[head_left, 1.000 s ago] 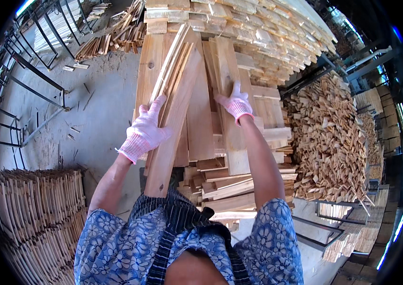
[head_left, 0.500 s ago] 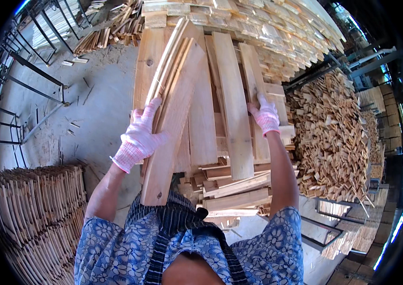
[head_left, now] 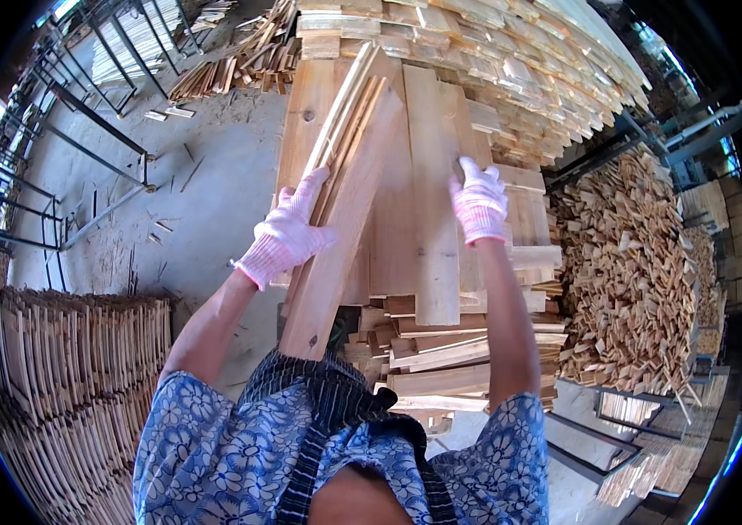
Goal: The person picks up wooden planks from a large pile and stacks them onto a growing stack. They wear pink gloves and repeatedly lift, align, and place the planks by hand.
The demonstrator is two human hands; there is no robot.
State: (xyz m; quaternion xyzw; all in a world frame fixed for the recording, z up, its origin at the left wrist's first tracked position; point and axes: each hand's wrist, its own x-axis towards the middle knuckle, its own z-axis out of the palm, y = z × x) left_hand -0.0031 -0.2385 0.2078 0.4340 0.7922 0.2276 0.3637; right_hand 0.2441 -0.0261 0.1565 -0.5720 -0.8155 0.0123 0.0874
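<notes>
A person in white-and-pink gloves handles rough-sawn boards; the long pale board (head_left: 437, 210) is the landmark here. It lies flat on other boards in front of the person, its long axis running almost straight away from the body.

The right hand (head_left: 479, 201) is the nearer one, just to the right of the long pale board, over a neighbouring board (head_left: 470, 267) lying along that side. Its fingers point away from the person, with the thumb toward the landmark's right edge. Whether this grip is closed on wood or only resting against it, I cannot tell.

Left of the landmark, the left hand (head_left: 288, 232) has its grip filled with a bundle of boards (head_left: 349, 210), thumb across the top. The bundle slants, its far end leaning toward the landmark and its near end by the apron (head_left: 301, 376).

Beyond the landmark's far end rises a large stack of boards (head_left: 476, 52); well to its right is a heap of short offcuts (head_left: 629, 271).

Half a second earlier, the landmark lay more askew, with a gap between it and the neighbouring board; now that gap has closed.
</notes>
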